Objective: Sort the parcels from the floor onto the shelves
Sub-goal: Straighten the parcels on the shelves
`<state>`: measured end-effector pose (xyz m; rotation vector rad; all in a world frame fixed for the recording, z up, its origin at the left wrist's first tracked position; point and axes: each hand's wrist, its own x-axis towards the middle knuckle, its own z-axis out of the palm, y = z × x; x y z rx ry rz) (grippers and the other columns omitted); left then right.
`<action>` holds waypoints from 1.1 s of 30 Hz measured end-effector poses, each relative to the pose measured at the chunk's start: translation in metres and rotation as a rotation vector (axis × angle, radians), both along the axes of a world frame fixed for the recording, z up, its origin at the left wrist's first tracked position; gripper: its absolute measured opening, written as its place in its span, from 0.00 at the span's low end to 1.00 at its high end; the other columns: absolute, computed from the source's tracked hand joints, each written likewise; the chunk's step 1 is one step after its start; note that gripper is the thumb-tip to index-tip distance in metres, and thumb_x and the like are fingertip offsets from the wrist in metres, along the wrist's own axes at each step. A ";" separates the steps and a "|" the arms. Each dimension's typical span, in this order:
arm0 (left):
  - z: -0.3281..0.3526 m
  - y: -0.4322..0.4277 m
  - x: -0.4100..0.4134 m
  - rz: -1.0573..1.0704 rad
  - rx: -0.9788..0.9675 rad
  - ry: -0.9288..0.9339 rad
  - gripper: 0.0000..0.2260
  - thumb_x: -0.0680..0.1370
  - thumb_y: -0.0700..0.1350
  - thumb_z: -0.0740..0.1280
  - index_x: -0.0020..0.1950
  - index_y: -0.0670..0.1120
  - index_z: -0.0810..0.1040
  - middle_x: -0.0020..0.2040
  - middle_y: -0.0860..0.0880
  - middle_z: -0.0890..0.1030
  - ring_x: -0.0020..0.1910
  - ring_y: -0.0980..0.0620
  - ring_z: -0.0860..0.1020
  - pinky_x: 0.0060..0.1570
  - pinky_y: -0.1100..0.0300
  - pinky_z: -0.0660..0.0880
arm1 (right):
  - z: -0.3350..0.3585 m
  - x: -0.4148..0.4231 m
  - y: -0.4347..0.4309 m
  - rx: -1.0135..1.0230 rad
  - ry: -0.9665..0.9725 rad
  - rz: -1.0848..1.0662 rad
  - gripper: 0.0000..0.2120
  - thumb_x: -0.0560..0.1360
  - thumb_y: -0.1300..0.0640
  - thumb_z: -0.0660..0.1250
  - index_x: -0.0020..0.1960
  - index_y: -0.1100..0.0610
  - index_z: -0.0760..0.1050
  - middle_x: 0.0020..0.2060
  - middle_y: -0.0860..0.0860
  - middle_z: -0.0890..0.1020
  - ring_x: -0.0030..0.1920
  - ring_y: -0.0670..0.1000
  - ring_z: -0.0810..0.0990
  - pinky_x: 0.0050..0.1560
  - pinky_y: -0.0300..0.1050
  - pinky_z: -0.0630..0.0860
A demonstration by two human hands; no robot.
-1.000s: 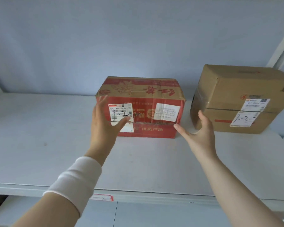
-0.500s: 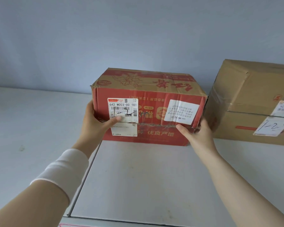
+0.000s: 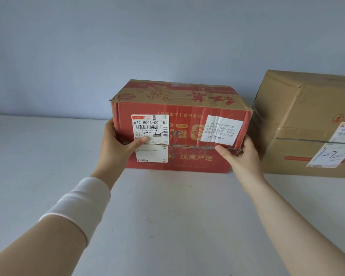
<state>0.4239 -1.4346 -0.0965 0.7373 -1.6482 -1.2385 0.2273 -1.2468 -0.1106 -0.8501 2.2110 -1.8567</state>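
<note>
Step in hand: you are seating the red parcel [image 3: 187, 132] on the shelf [image 3: 167, 216]; by the look of it, this is the placing part of the sort, not the pick-up
Where the parcel is: toward the back edge of the shelf, close to the wall [image 3: 127, 46], its base seemingly flat on the shelf surface and its long face turned to you
Your left hand [image 3: 118, 146]: clamped on the parcel's left end, thumb pressed across the shipping label [image 3: 150, 128], fingers hidden behind the corner
Your right hand [image 3: 241, 156]: clamped on the lower right corner, thumb on the front face along the crease in the card
Neighbour: a brown parcel [image 3: 307, 124] stands just beside it toward the shelf's right end; whether the two touch you cannot tell from here
What the next move calls for: square the parcel to the back edge, keep the label facing out, mind the narrow gap on the right so your fingers are not trapped, then let go with both hands together
After that: probably back down to the floor for another parcel
</note>
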 end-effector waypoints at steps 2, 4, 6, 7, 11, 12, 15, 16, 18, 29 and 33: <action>0.000 0.001 -0.001 0.002 -0.008 -0.003 0.32 0.66 0.41 0.77 0.66 0.46 0.67 0.52 0.58 0.79 0.45 0.67 0.79 0.40 0.72 0.77 | -0.002 0.000 0.000 0.010 0.000 -0.008 0.29 0.68 0.53 0.75 0.66 0.50 0.68 0.52 0.39 0.78 0.57 0.45 0.77 0.61 0.53 0.75; -0.002 0.002 0.000 0.007 -0.009 -0.007 0.32 0.66 0.42 0.77 0.66 0.47 0.66 0.52 0.58 0.79 0.47 0.66 0.79 0.42 0.70 0.77 | -0.001 0.001 0.001 0.023 0.002 -0.005 0.30 0.68 0.53 0.74 0.67 0.50 0.67 0.51 0.38 0.77 0.57 0.45 0.77 0.61 0.52 0.75; -0.001 0.005 0.001 0.012 0.005 -0.017 0.31 0.67 0.43 0.77 0.66 0.48 0.66 0.53 0.57 0.79 0.49 0.64 0.79 0.44 0.68 0.77 | 0.001 0.004 0.002 0.052 -0.001 -0.005 0.31 0.68 0.52 0.74 0.67 0.51 0.66 0.52 0.39 0.77 0.57 0.46 0.76 0.61 0.53 0.75; -0.001 0.006 0.002 0.014 0.014 -0.024 0.31 0.67 0.43 0.76 0.66 0.47 0.66 0.52 0.57 0.79 0.48 0.63 0.78 0.44 0.69 0.77 | 0.003 0.005 0.003 0.069 -0.010 0.000 0.31 0.68 0.51 0.74 0.68 0.51 0.66 0.54 0.41 0.77 0.58 0.47 0.76 0.62 0.53 0.74; 0.003 0.020 0.009 0.054 0.035 -0.076 0.37 0.69 0.41 0.75 0.73 0.45 0.59 0.57 0.55 0.76 0.49 0.73 0.75 0.46 0.75 0.74 | 0.006 0.014 0.014 0.123 -0.039 0.022 0.45 0.63 0.43 0.75 0.73 0.51 0.58 0.66 0.48 0.73 0.67 0.50 0.72 0.66 0.58 0.71; 0.004 0.025 0.013 0.074 0.067 -0.086 0.42 0.69 0.42 0.75 0.75 0.45 0.53 0.64 0.52 0.72 0.57 0.73 0.72 0.54 0.73 0.72 | 0.007 0.020 0.018 0.135 -0.046 0.023 0.47 0.64 0.43 0.75 0.75 0.51 0.55 0.69 0.49 0.70 0.69 0.51 0.69 0.68 0.58 0.68; 0.011 0.044 0.033 0.133 0.118 -0.205 0.49 0.68 0.48 0.76 0.77 0.49 0.45 0.77 0.49 0.53 0.74 0.54 0.57 0.72 0.52 0.60 | 0.013 0.041 0.033 0.157 -0.042 0.012 0.48 0.67 0.50 0.74 0.77 0.55 0.49 0.74 0.50 0.63 0.73 0.51 0.62 0.72 0.51 0.62; 0.014 0.052 0.040 0.140 0.113 -0.243 0.49 0.68 0.49 0.76 0.77 0.49 0.46 0.77 0.49 0.52 0.75 0.52 0.56 0.72 0.50 0.59 | 0.016 0.050 0.039 0.174 -0.033 0.008 0.48 0.68 0.50 0.74 0.77 0.55 0.48 0.75 0.50 0.61 0.74 0.51 0.61 0.72 0.50 0.60; 0.023 0.070 0.054 0.140 0.083 -0.306 0.46 0.68 0.50 0.75 0.77 0.48 0.49 0.76 0.50 0.54 0.75 0.52 0.57 0.72 0.50 0.60 | 0.025 0.069 0.051 0.201 0.007 0.003 0.47 0.68 0.49 0.74 0.77 0.54 0.49 0.75 0.50 0.59 0.75 0.50 0.59 0.73 0.49 0.59; 0.100 0.207 0.144 -0.009 -0.095 -0.505 0.34 0.72 0.49 0.72 0.73 0.47 0.61 0.72 0.49 0.65 0.71 0.52 0.64 0.66 0.59 0.62 | 0.108 0.192 0.142 0.435 0.264 0.049 0.32 0.73 0.50 0.70 0.73 0.54 0.62 0.71 0.52 0.66 0.71 0.51 0.65 0.66 0.44 0.63; 0.141 0.249 0.166 -0.081 -0.265 -0.600 0.32 0.73 0.52 0.71 0.73 0.49 0.61 0.72 0.50 0.66 0.70 0.51 0.65 0.65 0.59 0.63 | 0.154 0.221 0.183 0.495 0.431 0.056 0.27 0.74 0.50 0.68 0.71 0.53 0.65 0.70 0.49 0.68 0.70 0.49 0.66 0.64 0.44 0.66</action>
